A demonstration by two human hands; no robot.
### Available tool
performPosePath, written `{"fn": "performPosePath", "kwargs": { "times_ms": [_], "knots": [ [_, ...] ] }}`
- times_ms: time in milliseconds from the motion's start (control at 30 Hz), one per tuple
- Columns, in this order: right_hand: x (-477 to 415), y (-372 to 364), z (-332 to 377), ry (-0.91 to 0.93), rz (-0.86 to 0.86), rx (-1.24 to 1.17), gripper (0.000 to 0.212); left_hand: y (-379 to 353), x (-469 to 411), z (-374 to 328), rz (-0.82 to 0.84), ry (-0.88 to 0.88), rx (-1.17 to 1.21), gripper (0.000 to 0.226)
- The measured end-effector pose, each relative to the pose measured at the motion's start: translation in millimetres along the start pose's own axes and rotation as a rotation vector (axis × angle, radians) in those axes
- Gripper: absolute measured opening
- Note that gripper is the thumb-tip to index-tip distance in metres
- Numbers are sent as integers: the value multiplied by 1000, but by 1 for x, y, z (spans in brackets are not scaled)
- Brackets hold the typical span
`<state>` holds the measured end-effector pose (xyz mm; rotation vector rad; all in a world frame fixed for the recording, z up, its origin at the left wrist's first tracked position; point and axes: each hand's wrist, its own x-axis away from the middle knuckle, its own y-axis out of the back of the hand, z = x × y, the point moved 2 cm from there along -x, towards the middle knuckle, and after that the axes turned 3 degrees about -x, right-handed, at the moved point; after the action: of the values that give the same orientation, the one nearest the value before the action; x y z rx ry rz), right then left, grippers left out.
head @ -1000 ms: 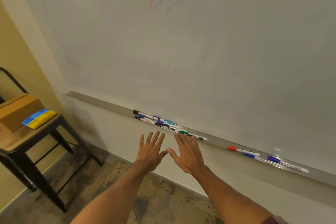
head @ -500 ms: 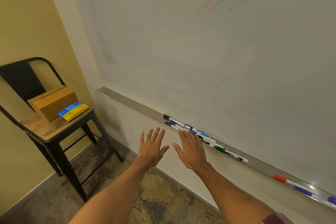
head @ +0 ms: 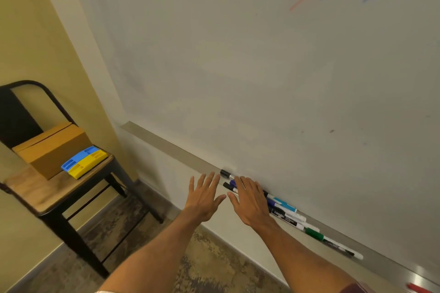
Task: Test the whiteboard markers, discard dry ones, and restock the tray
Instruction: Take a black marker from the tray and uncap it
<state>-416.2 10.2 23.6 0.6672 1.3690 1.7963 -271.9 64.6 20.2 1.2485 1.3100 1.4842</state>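
A whiteboard [head: 262, 66] fills the wall, with red and blue squiggles at its top right. Its grey metal tray [head: 171, 147] runs diagonally below. Several markers [head: 285, 211] lie bunched in the tray, with black, blue, teal and green caps. A red-capped marker [head: 419, 288] shows at the bottom right edge. My left hand [head: 206, 195] is flat with fingers spread, just in front of the tray and holding nothing. My right hand [head: 250, 200] is also spread and empty, covering part of the marker bunch.
A black metal chair [head: 54, 197] with a wooden seat stands at the left against the yellow wall. On it sit a cardboard box [head: 50, 147] and a blue and yellow eraser [head: 83, 162]. The floor below is mottled brown.
The view has swung left and closer, so the chair and box are now fuller in view. Both hands stay spread and have moved nearer the left end of the marker bunch.
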Motion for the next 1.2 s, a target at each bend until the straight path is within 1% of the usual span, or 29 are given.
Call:
{"fn": "performPosePath", "kwargs": {
  "times_ms": [133,300,400,533,600,667,833,1033,1200],
  "knots": [
    [-12,-9,-10,-38,36,56,57,-7,-24,-6,38,-39,5,71],
    [-15,-30,-16,-111,-24,84,50,-18,-43,-11,74,-82,5,69],
    [-14,-41,-14,-143,-54,50,52,-26,-51,-11,83,-126,10,68],
    [-15,-48,-8,-229,-35,40,58,-39,-62,-7,99,-211,21,67],
    [-16,-54,-7,-254,21,69,59,-42,-65,-5,115,-252,9,67],
    [-17,-55,-7,-289,14,90,60,-44,-68,-2,125,-285,-1,67],
    [-19,-54,5,-355,-30,79,53,-46,-72,7,151,-376,-18,66],
    [-26,-44,10,-433,-84,65,49,-41,-75,17,119,-463,-1,63],
    [-25,-32,23,-414,-188,10,47,-31,-82,31,36,-536,38,56]
  ]
}}
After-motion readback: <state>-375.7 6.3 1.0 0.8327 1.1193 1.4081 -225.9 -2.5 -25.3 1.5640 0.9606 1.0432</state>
